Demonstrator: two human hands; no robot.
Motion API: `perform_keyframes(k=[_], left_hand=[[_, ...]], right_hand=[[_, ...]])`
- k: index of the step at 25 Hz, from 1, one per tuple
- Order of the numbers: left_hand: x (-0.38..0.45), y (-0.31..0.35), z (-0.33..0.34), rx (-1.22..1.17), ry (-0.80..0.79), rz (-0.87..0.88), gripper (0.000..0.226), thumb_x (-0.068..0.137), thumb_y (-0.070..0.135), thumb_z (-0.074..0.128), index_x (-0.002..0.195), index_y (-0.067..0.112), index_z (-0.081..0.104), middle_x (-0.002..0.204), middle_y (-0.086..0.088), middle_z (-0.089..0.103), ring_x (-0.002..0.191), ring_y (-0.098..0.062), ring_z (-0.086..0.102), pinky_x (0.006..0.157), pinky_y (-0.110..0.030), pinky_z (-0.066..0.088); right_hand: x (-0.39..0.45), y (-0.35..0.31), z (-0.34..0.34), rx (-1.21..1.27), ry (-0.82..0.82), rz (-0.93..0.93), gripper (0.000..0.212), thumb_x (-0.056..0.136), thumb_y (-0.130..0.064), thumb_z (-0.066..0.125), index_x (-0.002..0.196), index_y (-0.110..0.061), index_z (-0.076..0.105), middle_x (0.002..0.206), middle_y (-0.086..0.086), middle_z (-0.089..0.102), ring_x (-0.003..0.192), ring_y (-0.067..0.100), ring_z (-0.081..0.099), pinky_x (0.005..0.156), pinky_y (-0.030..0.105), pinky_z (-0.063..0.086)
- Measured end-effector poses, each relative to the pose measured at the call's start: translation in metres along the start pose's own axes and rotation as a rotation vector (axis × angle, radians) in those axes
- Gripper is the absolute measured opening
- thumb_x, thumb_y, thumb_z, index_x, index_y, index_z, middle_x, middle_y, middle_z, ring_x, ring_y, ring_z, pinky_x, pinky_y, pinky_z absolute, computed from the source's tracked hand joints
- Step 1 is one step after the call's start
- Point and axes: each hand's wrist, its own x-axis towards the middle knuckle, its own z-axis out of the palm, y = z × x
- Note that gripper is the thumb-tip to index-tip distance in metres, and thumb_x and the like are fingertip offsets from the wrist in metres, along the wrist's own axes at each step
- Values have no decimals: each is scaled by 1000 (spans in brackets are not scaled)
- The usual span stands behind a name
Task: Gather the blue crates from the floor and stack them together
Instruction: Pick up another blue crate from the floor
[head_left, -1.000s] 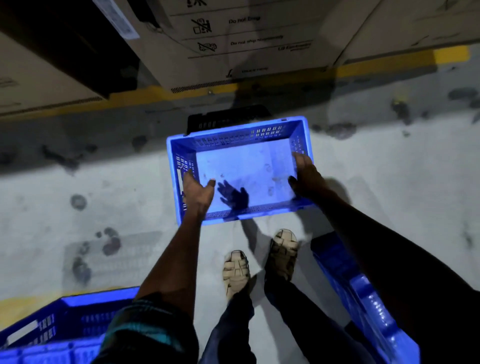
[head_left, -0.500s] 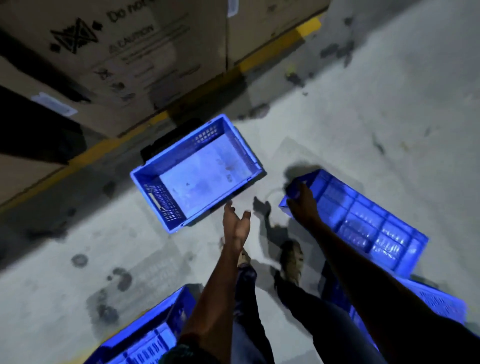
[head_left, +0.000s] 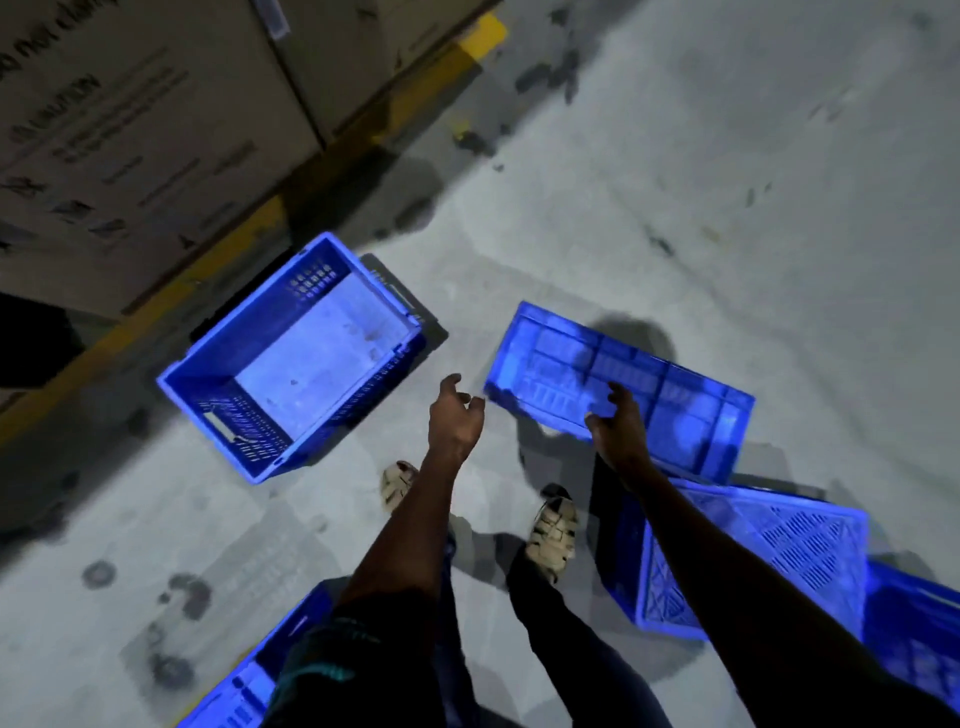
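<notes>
Right hand (head_left: 618, 423) grips overturned crate (head_left: 675, 395); upright crate (head_left: 296, 358) holds nothing

A warehouse or storeroom. Large printed shipping cartons (head_left: 140, 145) fill the upper left, behind a yellow floor line (head_left: 249, 234). Stained concrete floor (head_left: 675, 208) spreads right.

Upright crate (head_left: 291, 364) on floor (head_left: 675, 208), left of left hand (head_left: 454, 418). Overturned crate (head_left: 618, 384) under right hand (head_left: 618, 428), right of left hand. More crates (head_left: 779, 551) behind right hand, along forearm. Cartons (head_left: 145, 130) beyond upright crate, far left.
</notes>
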Motion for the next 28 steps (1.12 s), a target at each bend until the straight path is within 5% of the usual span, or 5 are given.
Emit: perform_keyframes(k=[5,9,18,21,28], left_hand=[[16,39,93,163,-132,137,56,94,19,61,145,9,40,126,-16,63,118,-30,59,100,-35,46],[42,58,150,280,-179,218,57,93,14,63,145,7,41,134,-19,57,124,-33,55,102,-38,45],[107,55,228,604,-142,377,63,91,17,67,146,8,38,145,-20,41,133,-37,43,108,-43,39],[111,48,243,717,-152,418,67,88,20,69,147,12,37,146,-17,39,133,-38,40,102,-50,43],[95,47,259,1013,-114,607,95,75,26,82,152,21,26,161,-12,17,147,-34,18,108,-56,34]], right_hand=[[38,62,-42,-25,-10,76,65,85,-4,67,144,2,39,143,25,45,131,38,45,103,31,33],[83,103,-70,-127,-22,22,72,86,-6,64,148,2,29,148,28,35,137,42,38,107,40,34],[149,175,-74,-352,-198,49,100,85,-24,70,158,-22,2,166,0,-6,125,33,56,97,45,49],[149,185,-68,-368,-127,35,95,85,-24,70,157,-21,9,166,1,1,120,35,58,95,42,48],[114,187,-58,-316,40,22,73,75,-6,71,138,-22,38,154,5,24,81,36,66,61,34,46]])
